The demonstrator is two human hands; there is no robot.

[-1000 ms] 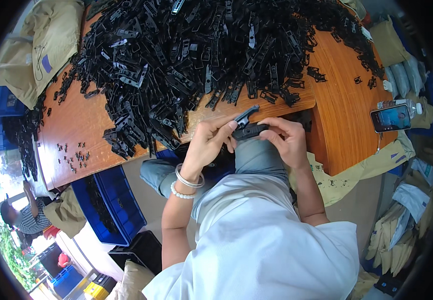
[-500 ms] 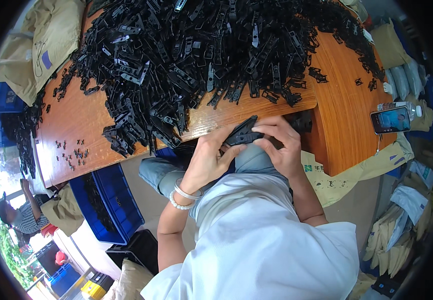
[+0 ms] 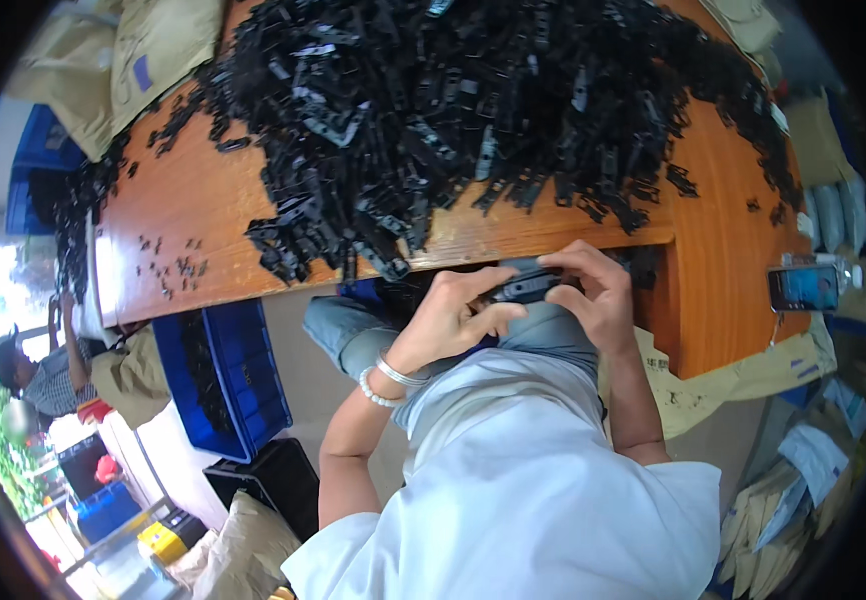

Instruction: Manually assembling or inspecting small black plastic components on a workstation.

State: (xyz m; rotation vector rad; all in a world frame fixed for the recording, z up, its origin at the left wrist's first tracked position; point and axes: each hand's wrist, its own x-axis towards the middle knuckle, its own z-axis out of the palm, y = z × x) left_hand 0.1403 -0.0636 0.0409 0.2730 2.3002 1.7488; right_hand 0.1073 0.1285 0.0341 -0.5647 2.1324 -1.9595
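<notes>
Both my hands meet over my lap at the table's near edge. My left hand [image 3: 458, 318], with bracelets on the wrist, and my right hand [image 3: 593, 295] are closed together on one black plastic part [image 3: 525, 287], pressing it between the fingers. A big heap of the same black plastic parts [image 3: 473, 110] covers the far half of the wooden table [image 3: 203, 215] just beyond my hands.
A blue crate [image 3: 223, 375] with black parts stands on the floor at my left, a black box below it. A phone [image 3: 803, 287] lies on the table's right end. Small black bits are scattered at the left. Tan sacks lie around. Another person sits at far left.
My hands have drawn closer together and lowered the black part from a raised, tilted hold to flat between the fingers just under the table edge.
</notes>
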